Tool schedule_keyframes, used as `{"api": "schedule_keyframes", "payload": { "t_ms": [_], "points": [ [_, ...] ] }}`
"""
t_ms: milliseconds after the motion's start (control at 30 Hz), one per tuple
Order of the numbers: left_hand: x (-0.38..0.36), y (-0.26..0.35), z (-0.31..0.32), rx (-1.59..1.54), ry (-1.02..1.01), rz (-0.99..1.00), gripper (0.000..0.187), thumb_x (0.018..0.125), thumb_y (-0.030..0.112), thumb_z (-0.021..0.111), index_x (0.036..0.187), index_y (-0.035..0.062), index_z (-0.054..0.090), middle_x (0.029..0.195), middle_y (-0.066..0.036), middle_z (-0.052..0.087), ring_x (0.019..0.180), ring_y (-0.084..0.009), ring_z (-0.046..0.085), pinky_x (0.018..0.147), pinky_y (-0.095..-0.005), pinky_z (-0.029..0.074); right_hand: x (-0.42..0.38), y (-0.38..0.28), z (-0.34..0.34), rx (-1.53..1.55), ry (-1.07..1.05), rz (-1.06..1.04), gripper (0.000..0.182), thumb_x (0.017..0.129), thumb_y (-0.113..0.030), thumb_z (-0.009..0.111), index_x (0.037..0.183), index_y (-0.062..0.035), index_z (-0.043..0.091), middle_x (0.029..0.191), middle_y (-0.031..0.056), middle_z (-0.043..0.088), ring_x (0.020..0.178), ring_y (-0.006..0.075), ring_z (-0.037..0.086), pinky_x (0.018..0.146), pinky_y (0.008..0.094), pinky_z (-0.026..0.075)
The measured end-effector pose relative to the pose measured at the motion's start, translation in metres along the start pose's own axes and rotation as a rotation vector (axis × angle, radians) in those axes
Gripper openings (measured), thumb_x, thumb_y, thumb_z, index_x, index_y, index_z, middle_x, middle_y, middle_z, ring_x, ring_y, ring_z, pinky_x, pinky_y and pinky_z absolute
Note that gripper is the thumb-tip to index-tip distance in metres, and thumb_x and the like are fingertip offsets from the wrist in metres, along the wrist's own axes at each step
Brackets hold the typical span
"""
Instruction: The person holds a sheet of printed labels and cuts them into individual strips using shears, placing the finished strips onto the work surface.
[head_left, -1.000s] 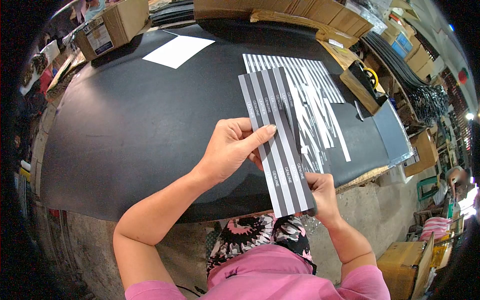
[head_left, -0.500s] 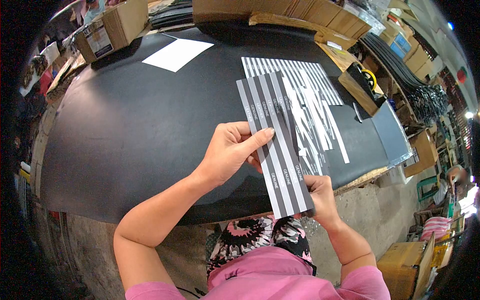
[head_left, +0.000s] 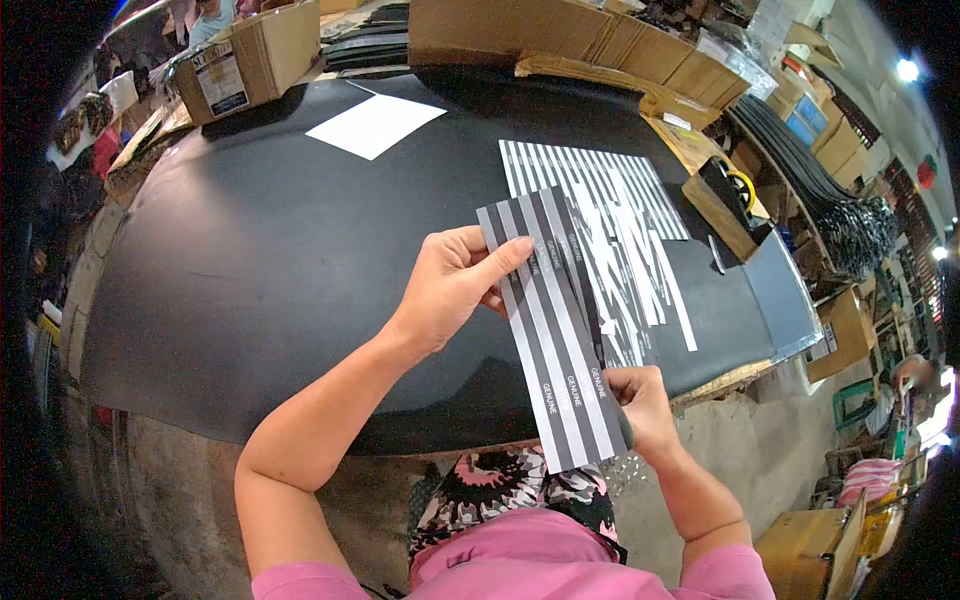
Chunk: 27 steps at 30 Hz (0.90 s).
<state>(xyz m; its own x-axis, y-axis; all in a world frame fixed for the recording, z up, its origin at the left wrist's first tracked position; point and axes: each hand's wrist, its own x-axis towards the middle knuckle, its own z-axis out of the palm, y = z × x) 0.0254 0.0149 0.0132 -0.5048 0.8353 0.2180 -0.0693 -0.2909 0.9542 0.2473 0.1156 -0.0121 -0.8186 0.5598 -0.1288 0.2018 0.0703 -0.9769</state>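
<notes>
My left hand [head_left: 450, 285] pinches a grey-and-white striped label sheet [head_left: 558, 340] near its upper left edge, thumb on top. The sheet is printed with "GENUINE LEATHER" and is held tilted above the table edge. My right hand [head_left: 645, 408] is closed at the sheet's lower right edge, around a dark, rounded item mostly hidden by the sheet and fingers; I cannot make out what it is. Beyond the sheet, a larger striped sheet [head_left: 650, 180] lies on the black table [head_left: 250, 280], with several loose cut strips [head_left: 655, 270] piled over its near part.
A blank white sheet [head_left: 375, 125] lies toward the far left. Cardboard boxes [head_left: 250, 65] stand along the back. An open box with a yellow tape roll [head_left: 740, 190] sits at the right. Dark strips [head_left: 810, 165] are stacked on a rack, and a carton [head_left: 800, 545] stands on the floor.
The view has tilted slightly, so the table appears lower. My left thumb has shifted up and left along the striped sheet. My right hand stays at the sheet's lower right edge.
</notes>
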Motion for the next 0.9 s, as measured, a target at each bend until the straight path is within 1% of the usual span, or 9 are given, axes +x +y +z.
{"api": "schedule_keyframes", "payload": {
  "t_ms": [67,133,200,233,333,367,467,700,900],
  "points": [
    [-0.001,-0.001,0.001,-0.006,-0.010,-0.009,0.025,0.088,0.023,0.060,0.089,-0.0014,0.063,0.076,-0.009,0.066,0.058,-0.0094,0.064,0.048,-0.0204,0.053,0.004,0.003,-0.001,-0.008,-0.002,0.025,0.020,0.065,-0.005,0.070,0.057,-0.0004,0.053,0.053,-0.0030,0.051,0.051,0.0038,0.046,0.043,0.0207,0.034],
    [-0.003,-0.003,0.004,-0.012,-0.020,-0.017,0.025,0.088,0.023,0.060,0.089,-0.0015,0.063,0.076,-0.009,0.066,0.058,-0.0096,0.063,0.048,-0.0205,0.053,0.010,0.001,-0.001,-0.068,-0.008,-0.074,0.018,0.067,-0.006,0.071,0.059,0.0012,0.056,0.055,-0.0031,0.052,0.056,0.0033,0.048,0.046,0.0196,0.035],
    [-0.004,-0.005,0.006,-0.020,-0.051,-0.027,0.025,0.088,0.023,0.059,0.090,-0.0016,0.063,0.076,-0.009,0.066,0.058,-0.0100,0.064,0.049,-0.0211,0.053,0.013,-0.005,0.000,-0.067,-0.012,-0.033,0.017,0.068,-0.007,0.071,0.061,0.0021,0.058,0.057,-0.0025,0.054,0.057,0.0034,0.048,0.047,0.0198,0.036],
    [-0.006,-0.003,0.007,-0.026,-0.048,-0.040,0.021,0.087,0.023,0.060,0.089,0.0021,0.064,0.075,-0.004,0.066,0.058,-0.0066,0.061,0.048,-0.0190,0.050,0.014,-0.009,0.001,-0.065,-0.017,0.007,0.017,0.069,-0.008,0.072,0.063,0.0029,0.059,0.059,-0.0019,0.056,0.059,0.0034,0.049,0.048,0.0200,0.038],
    [-0.005,-0.006,0.007,-0.047,-0.041,-0.034,0.021,0.088,0.023,0.060,0.089,0.0019,0.064,0.076,-0.004,0.066,0.058,-0.0062,0.060,0.047,-0.0191,0.049,0.018,-0.016,0.006,-0.022,-0.033,-0.039,0.018,0.069,-0.009,0.073,0.065,0.0039,0.061,0.063,-0.0004,0.059,0.060,0.0032,0.049,0.050,0.0206,0.039],
    [-0.005,-0.006,0.007,-0.047,-0.037,-0.035,0.021,0.088,0.023,0.060,0.089,0.0019,0.064,0.076,-0.004,0.066,0.058,-0.0062,0.060,0.047,-0.0191,0.049,0.019,-0.017,0.003,0.001,-0.073,-0.030,0.024,0.067,-0.014,0.077,0.076,0.0055,0.066,0.069,0.0028,0.063,0.061,0.0046,0.054,0.053,0.0195,0.043],
    [-0.005,-0.005,0.008,-0.047,-0.023,-0.048,0.021,0.088,0.023,0.060,0.089,0.0017,0.064,0.076,-0.004,0.066,0.057,-0.0058,0.060,0.047,-0.0195,0.049,0.023,-0.011,-0.001,-0.073,-0.073,-0.035,0.025,0.067,-0.015,0.077,0.076,0.0058,0.066,0.069,0.0035,0.063,0.062,0.0047,0.054,0.053,0.0196,0.042],
    [-0.007,-0.005,0.008,-0.017,-0.016,-0.042,0.021,0.088,0.023,0.060,0.089,0.0029,0.065,0.075,-0.002,0.066,0.056,-0.0041,0.058,0.047,-0.0173,0.046,0.022,-0.011,0.001,-0.069,-0.059,-0.080,0.022,0.068,-0.014,0.075,0.073,0.0055,0.065,0.067,0.0008,0.061,0.060,0.0035,0.051,0.051,0.0194,0.040],
    [-0.006,-0.007,0.009,-0.041,-0.013,-0.033,0.021,0.088,0.024,0.060,0.088,0.0033,0.065,0.074,-0.002,0.066,0.056,-0.0035,0.058,0.048,-0.0171,0.046,0.022,-0.010,0.003,-0.022,-0.047,-0.045,0.022,0.068,-0.013,0.075,0.073,0.0053,0.065,0.067,0.0008,0.061,0.059,0.0034,0.051,0.050,0.0190,0.040]
  ]
}}
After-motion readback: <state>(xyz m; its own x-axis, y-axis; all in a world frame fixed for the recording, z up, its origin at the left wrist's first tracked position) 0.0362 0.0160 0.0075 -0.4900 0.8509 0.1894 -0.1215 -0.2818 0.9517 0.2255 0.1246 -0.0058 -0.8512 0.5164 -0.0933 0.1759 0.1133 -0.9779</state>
